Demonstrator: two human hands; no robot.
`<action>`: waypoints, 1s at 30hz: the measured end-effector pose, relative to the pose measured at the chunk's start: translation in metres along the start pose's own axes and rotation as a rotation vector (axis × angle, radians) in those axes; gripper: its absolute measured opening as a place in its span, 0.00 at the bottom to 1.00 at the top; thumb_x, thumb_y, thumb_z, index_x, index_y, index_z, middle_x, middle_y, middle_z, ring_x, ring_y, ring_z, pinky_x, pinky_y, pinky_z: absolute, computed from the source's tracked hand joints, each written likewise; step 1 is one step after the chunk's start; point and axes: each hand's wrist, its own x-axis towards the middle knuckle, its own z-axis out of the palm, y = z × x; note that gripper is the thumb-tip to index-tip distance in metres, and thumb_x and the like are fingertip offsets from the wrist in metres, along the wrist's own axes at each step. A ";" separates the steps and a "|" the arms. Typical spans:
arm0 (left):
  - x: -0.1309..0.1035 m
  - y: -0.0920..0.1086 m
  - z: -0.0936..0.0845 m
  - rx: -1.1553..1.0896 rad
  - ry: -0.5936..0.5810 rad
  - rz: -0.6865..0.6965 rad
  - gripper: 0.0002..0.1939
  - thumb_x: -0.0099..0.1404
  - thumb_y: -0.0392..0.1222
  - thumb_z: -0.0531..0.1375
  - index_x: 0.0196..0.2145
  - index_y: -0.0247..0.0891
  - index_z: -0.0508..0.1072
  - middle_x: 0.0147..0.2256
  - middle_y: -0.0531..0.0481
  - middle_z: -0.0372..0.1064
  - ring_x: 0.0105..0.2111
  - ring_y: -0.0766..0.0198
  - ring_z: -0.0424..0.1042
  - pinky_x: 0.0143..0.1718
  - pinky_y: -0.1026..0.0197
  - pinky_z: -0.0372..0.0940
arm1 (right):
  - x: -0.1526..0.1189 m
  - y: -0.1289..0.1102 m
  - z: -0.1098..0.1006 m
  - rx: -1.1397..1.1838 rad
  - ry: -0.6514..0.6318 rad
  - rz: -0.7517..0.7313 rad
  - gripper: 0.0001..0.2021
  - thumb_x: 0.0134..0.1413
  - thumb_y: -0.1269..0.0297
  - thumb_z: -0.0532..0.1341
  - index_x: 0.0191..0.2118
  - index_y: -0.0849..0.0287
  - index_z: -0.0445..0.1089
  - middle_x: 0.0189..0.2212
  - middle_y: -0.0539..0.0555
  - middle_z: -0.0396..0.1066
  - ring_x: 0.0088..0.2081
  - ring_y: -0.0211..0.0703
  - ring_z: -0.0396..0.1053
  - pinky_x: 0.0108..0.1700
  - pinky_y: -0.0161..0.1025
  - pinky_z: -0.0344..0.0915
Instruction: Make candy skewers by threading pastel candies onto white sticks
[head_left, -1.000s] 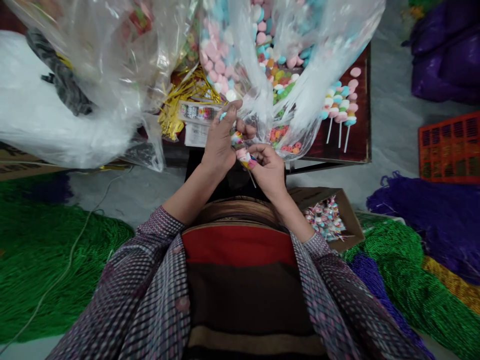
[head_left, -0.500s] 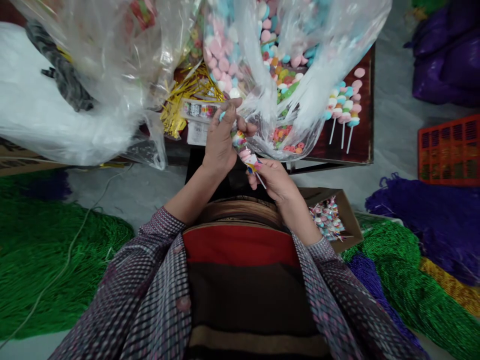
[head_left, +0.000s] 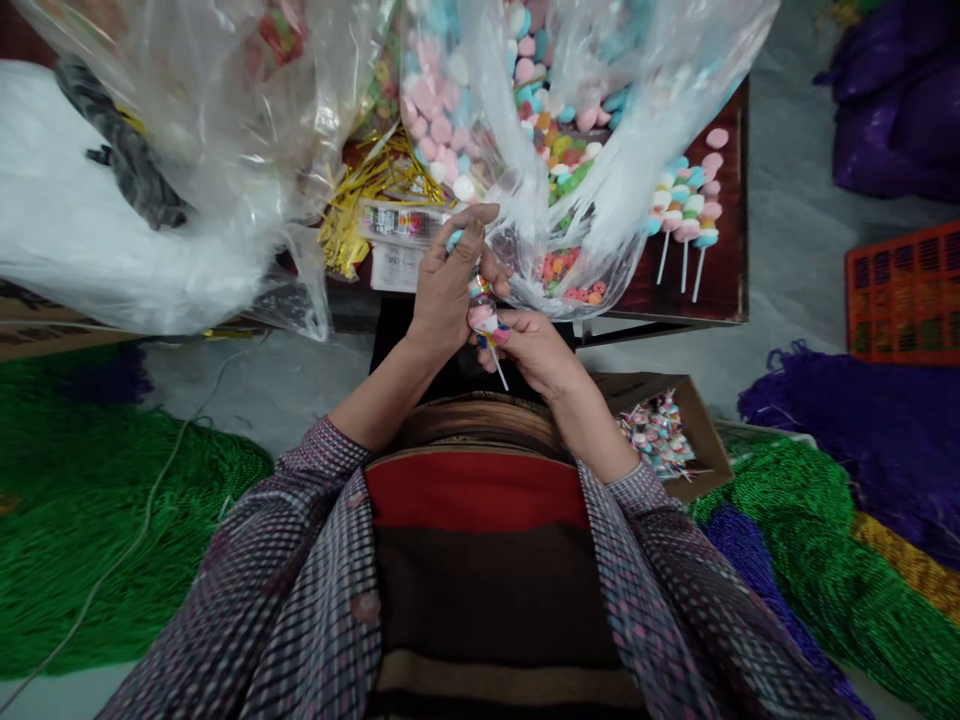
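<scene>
A wrapped marshmallow skewer on a white stick is held between both hands, in front of the table edge. My left hand is closed around its upper part, with a bit of blue showing between the fingers. At the lower end, my right hand pinches the colourful wrapper where the stick comes out; the stick points down and slightly right. Bare marshmallow skewers lie side by side at the table's right end. Just behind my left hand is a clear packet with printed labels.
Large clear bags of marshmallows and ring candies cover the middle of the table. Gold twist ties lie left of them. A cardboard box of wrapped skewers stands at my right. Green strands and an orange crate are around.
My right hand has shifted slightly left, closer to my left hand. The skewer's stick now hangs more steeply, its tip lower and further left.
</scene>
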 end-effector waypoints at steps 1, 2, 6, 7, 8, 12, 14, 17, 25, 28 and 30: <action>0.002 0.000 -0.001 -0.008 0.004 0.005 0.09 0.72 0.52 0.60 0.42 0.46 0.74 0.22 0.58 0.56 0.24 0.67 0.68 0.38 0.58 0.67 | 0.000 0.001 0.000 -0.016 0.009 -0.013 0.25 0.43 0.40 0.72 0.30 0.60 0.76 0.21 0.48 0.72 0.21 0.31 0.66 0.24 0.31 0.65; 0.005 0.001 -0.002 -0.028 0.013 0.009 0.09 0.73 0.51 0.59 0.43 0.46 0.74 0.21 0.59 0.55 0.22 0.69 0.65 0.39 0.58 0.67 | 0.000 0.002 -0.001 -0.045 0.027 -0.031 0.25 0.45 0.38 0.70 0.32 0.60 0.76 0.21 0.48 0.72 0.21 0.32 0.66 0.25 0.32 0.66; 0.015 0.001 -0.006 -0.128 0.064 0.018 0.12 0.73 0.54 0.57 0.45 0.45 0.73 0.21 0.61 0.54 0.19 0.70 0.58 0.38 0.58 0.67 | -0.005 0.004 -0.001 -0.321 0.277 -0.292 0.23 0.53 0.41 0.67 0.45 0.54 0.76 0.29 0.49 0.74 0.28 0.37 0.70 0.34 0.39 0.72; 0.017 0.000 -0.007 -0.132 0.060 0.018 0.14 0.72 0.56 0.58 0.45 0.45 0.74 0.21 0.60 0.54 0.19 0.70 0.59 0.37 0.58 0.66 | -0.006 0.004 -0.001 -0.411 0.351 -0.390 0.21 0.55 0.43 0.67 0.47 0.52 0.76 0.32 0.50 0.76 0.31 0.39 0.71 0.38 0.41 0.74; 0.017 -0.001 -0.007 -0.129 0.052 0.015 0.14 0.71 0.57 0.59 0.45 0.46 0.74 0.22 0.60 0.54 0.19 0.70 0.59 0.37 0.58 0.66 | -0.007 0.004 0.000 -0.495 0.407 -0.484 0.18 0.57 0.46 0.67 0.47 0.51 0.76 0.35 0.51 0.77 0.35 0.41 0.72 0.42 0.44 0.74; 0.021 -0.009 -0.010 -0.137 0.054 -0.049 0.09 0.73 0.52 0.57 0.42 0.50 0.74 0.21 0.59 0.54 0.21 0.69 0.58 0.40 0.56 0.64 | -0.009 0.005 0.003 -0.664 0.466 -0.716 0.10 0.63 0.55 0.62 0.35 0.51 0.79 0.35 0.53 0.78 0.40 0.45 0.74 0.49 0.49 0.73; 0.025 -0.011 -0.016 -0.114 0.068 -0.045 0.09 0.73 0.52 0.56 0.41 0.50 0.75 0.22 0.57 0.55 0.23 0.68 0.60 0.41 0.55 0.64 | -0.011 0.005 0.002 -0.657 0.460 -0.742 0.09 0.63 0.57 0.63 0.34 0.51 0.79 0.34 0.53 0.78 0.39 0.45 0.75 0.48 0.49 0.73; 0.032 -0.008 -0.024 -0.031 0.105 -0.022 0.10 0.72 0.54 0.56 0.43 0.51 0.74 0.23 0.55 0.57 0.24 0.64 0.61 0.40 0.55 0.66 | -0.020 0.002 -0.001 -0.517 0.416 -0.588 0.10 0.61 0.53 0.64 0.36 0.51 0.79 0.35 0.52 0.79 0.39 0.43 0.76 0.46 0.46 0.74; 0.029 0.016 -0.009 -0.058 0.029 0.050 0.17 0.69 0.61 0.58 0.52 0.57 0.73 0.29 0.53 0.70 0.31 0.61 0.74 0.38 0.56 0.70 | -0.040 -0.010 0.008 -0.109 0.044 0.028 0.21 0.56 0.44 0.66 0.42 0.59 0.77 0.19 0.45 0.72 0.19 0.31 0.67 0.24 0.30 0.65; 0.016 0.012 -0.005 -0.042 -0.074 -0.064 0.20 0.67 0.64 0.60 0.48 0.51 0.75 0.36 0.49 0.76 0.37 0.61 0.77 0.37 0.59 0.70 | -0.036 -0.008 0.012 -0.062 0.184 -0.036 0.21 0.55 0.42 0.66 0.36 0.58 0.75 0.15 0.43 0.69 0.16 0.30 0.62 0.20 0.29 0.60; 0.004 0.003 -0.008 -0.012 -0.199 -0.162 0.22 0.63 0.64 0.64 0.43 0.45 0.76 0.35 0.48 0.76 0.34 0.62 0.76 0.33 0.61 0.68 | -0.033 -0.007 0.012 -0.058 0.224 -0.061 0.22 0.54 0.40 0.66 0.36 0.58 0.74 0.15 0.43 0.68 0.16 0.30 0.62 0.20 0.30 0.59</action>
